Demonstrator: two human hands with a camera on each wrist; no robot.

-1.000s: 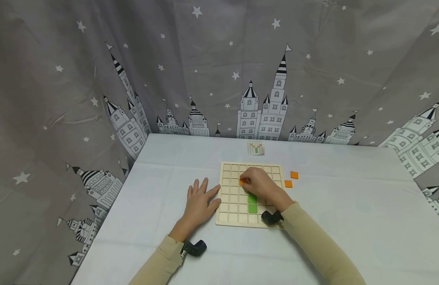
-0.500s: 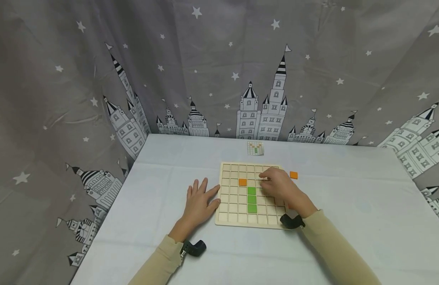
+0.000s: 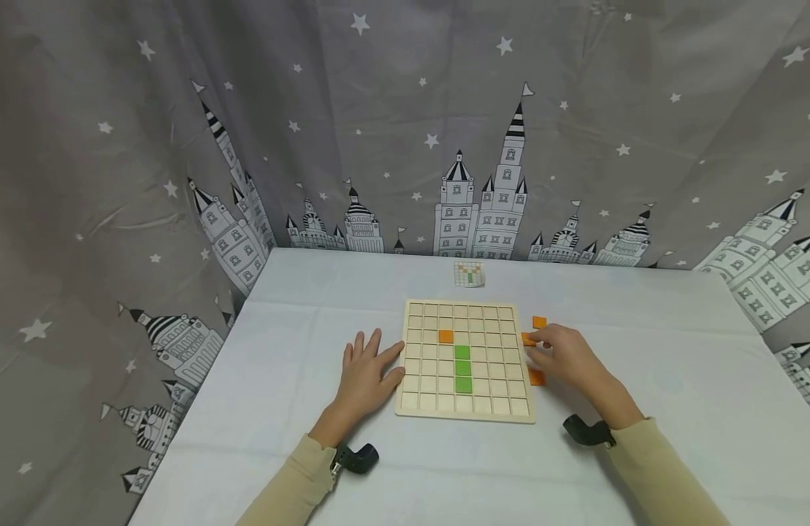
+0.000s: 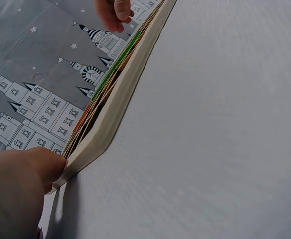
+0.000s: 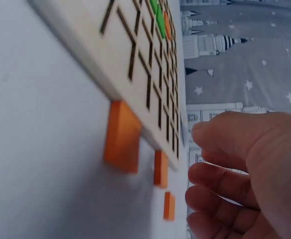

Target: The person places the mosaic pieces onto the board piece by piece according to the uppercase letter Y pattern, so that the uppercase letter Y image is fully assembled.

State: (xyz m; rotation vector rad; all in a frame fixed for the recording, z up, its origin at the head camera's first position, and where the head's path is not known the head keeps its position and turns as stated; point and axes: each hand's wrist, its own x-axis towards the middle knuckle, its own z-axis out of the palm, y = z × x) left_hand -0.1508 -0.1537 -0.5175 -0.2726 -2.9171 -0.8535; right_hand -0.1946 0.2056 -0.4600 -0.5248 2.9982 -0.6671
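A pale wooden grid board (image 3: pixel 429 403) lies on the white table. Three green tiles (image 3: pixel 463 368) fill a column in its middle, and one orange tile (image 3: pixel 446 336) sits up and left of them. My left hand (image 3: pixel 364 380) rests flat with fingers spread, thumb and index finger at the board's left edge. Past the right edge, my right hand (image 3: pixel 565 358) hovers by a loose orange tile (image 3: pixel 528 339), fingertips right at it. In the right wrist view, loosely bent fingers (image 5: pixel 220 199) have nothing between them and the thumb.
Another orange tile (image 3: pixel 539 321) lies just behind, and a third orange tile (image 3: pixel 537 378) nearer the front, both right of the board. A small printed grid card (image 3: pixel 469 274) lies behind the board. A grey castle-print curtain (image 3: pixel 391 109) hangs at the table's back edge.
My right hand has let go of the orange tile in the board and moved right, off the board to the loose tiles. The left hand stays in place.
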